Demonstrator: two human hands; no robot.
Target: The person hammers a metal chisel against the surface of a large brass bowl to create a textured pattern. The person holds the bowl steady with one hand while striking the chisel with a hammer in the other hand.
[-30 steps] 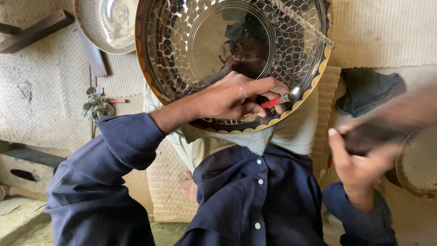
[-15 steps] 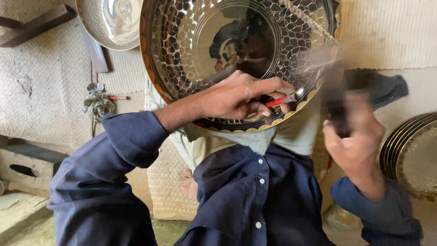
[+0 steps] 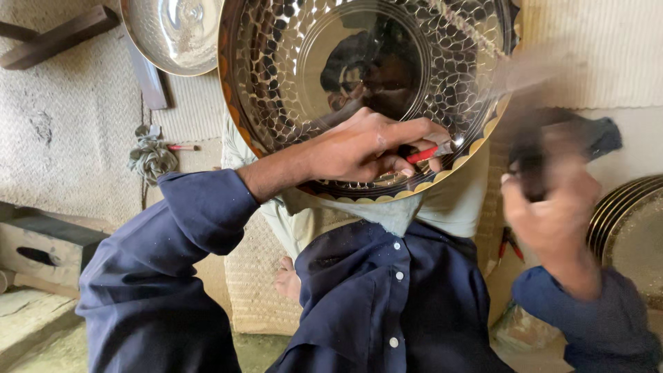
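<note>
We judge the punch-work step under way: one large hammered brass tray (image 3: 366,90) propped on our lap, one stack of trays (image 3: 632,228) right, left hand (image 3: 366,148) pinching one red-handled punch (image 3: 431,152) near the rim, right hand (image 3: 552,214) clenched on one blurred hammer (image 3: 532,162), needing a square strike next.

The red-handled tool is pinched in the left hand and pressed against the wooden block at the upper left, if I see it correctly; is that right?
Not quite. The head view shows the left hand pinching the red-handled tool against the inside of the large hammered metal tray, near its scalloped rim, not against the wooden block, which lies untouched at the upper left.
</note>
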